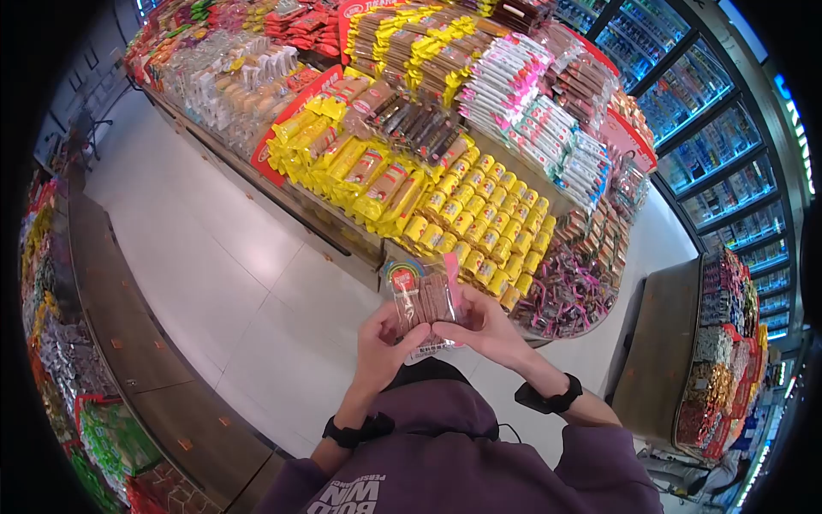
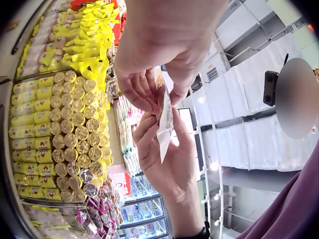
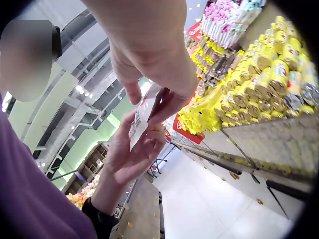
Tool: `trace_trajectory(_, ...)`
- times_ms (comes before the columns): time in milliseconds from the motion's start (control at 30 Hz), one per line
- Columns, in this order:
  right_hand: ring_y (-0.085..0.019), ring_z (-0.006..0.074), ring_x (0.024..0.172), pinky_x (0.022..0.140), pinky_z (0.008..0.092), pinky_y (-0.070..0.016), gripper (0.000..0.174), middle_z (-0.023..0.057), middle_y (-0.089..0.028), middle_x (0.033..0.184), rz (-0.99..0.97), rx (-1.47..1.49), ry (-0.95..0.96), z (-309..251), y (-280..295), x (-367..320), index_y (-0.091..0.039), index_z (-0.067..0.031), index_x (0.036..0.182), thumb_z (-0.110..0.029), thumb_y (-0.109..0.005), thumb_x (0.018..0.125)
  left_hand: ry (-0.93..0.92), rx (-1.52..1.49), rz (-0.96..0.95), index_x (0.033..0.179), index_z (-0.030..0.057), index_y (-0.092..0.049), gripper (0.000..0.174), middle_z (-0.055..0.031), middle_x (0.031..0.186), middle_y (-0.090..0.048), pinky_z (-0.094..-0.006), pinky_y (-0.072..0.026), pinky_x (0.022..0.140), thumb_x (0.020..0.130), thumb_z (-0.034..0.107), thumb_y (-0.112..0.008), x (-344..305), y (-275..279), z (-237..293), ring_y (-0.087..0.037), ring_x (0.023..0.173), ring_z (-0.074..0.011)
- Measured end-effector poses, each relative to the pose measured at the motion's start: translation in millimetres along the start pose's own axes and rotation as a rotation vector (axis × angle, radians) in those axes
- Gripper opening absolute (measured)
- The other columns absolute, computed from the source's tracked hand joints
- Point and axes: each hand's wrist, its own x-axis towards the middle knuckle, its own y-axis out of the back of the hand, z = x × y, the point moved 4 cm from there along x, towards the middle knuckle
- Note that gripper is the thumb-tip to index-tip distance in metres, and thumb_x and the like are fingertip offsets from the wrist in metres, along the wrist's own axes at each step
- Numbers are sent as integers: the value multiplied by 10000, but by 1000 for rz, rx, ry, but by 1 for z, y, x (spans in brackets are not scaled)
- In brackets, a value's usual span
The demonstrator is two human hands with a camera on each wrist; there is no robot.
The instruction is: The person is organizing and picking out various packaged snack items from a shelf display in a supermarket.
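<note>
A clear packet (image 1: 425,301) of brown sticks, with a red label and pink edge, is held up between both hands in front of the chest. The left hand (image 1: 383,341) pinches its left side and the right hand (image 1: 486,328) its right side, both thumbs on the near face. Seen edge-on in the left wrist view, the packet (image 2: 165,124) shows its pale side between the left hand (image 2: 164,59) and the right hand (image 2: 169,164). The right wrist view has the packet (image 3: 143,115) between the right hand (image 3: 149,59) and the left hand (image 3: 130,157).
Beyond the packet stands a snack display with yellow cylinders (image 1: 484,214), yellow bags (image 1: 342,171) and twist-wrapped sweets (image 1: 569,291). A curved wooden counter (image 1: 145,343) runs along the left. Glass-door coolers (image 1: 693,111) line the right back; another sweets stand (image 1: 668,351) is at right.
</note>
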Motion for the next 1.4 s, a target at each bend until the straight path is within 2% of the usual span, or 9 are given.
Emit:
trace_trajectory(100,-619,65,940,847,258,-522,419,26,-669,1088,53,27,-102,19,7,-24,-556,-8,1275,-101,-725,903,64,-23,-57,1140,-27,-613,286,-46,1030,-661,-245,-513,769,876,14,-717,-2,-12,-8,-617,928,-83)
trace_trajectory(467,-598,43,835,687,241,-516,310,14,-673,958,129,-9,-25,23,49,-66,-606,0,1187,-161,-695,937,137,66,-117,1135,-23,-617,279,-58,1019,-671,-254,-521,808,878,29,-712,-5,-55,-29,-629,914,-90)
trace_trajectory(600,-594,35,788,640,238,-508,279,26,-686,935,142,-48,26,36,90,-76,-592,-8,1173,-142,-677,943,110,130,-129,1169,-29,-611,307,-68,1046,-678,-275,-524,849,883,27,-706,3,-93,-37,-643,942,-106)
trace_trajectory(833,-567,18,830,689,207,-447,354,-15,-658,980,150,138,38,23,181,-103,-510,-39,1273,-67,-654,951,101,189,-12,1167,-40,-618,278,-53,1032,-684,-272,-519,847,907,31,-684,21,-199,-57,-635,918,-86)
trace_trajectory(1100,-574,7,820,675,190,-444,329,-14,-680,964,99,216,133,11,279,-141,-531,-37,1242,-72,-665,944,-106,225,-15,1128,-62,-620,248,-56,1015,-674,-250,-501,802,902,24,-679,34,-304,-85,-614,907,-79)
trace_trajectory(1133,-630,70,879,732,235,-483,326,16,-696,1000,136,205,148,17,289,-143,-576,-49,1194,-12,-690,890,-67,311,-22,1083,-31,-651,242,-71,1018,-681,-296,-501,841,849,1,-702,33,-308,-87,-636,933,-134)
trace_trajectory(1233,-666,187,992,857,318,-498,326,55,-707,1036,107,-253,661,-5,316,-160,-636,-57,1088,63,-703,792,-556,768,-102,1022,27,-697,300,-74,1032,-685,-352,-484,897,728,7,-751,37,-329,-77,-639,987,-222)
trace_trajectory(1267,-643,285,1113,970,393,-461,313,83,-714,1075,85,-300,677,-15,320,-168,-669,-53,961,105,-690,692,-580,777,-96,960,88,-734,347,-57,1043,-685,-384,-465,929,620,49,-788,35,-337,-72,-616,1045,-279)
trace_trajectory(1400,-640,294,1130,990,424,-444,302,79,-722,1091,107,-374,804,-20,326,-184,-669,-53,904,114,-670,652,-759,867,-115,955,111,-744,366,-38,1053,-691,-374,-476,912,599,65,-814,24,-358,-62,-632,1032,-252)
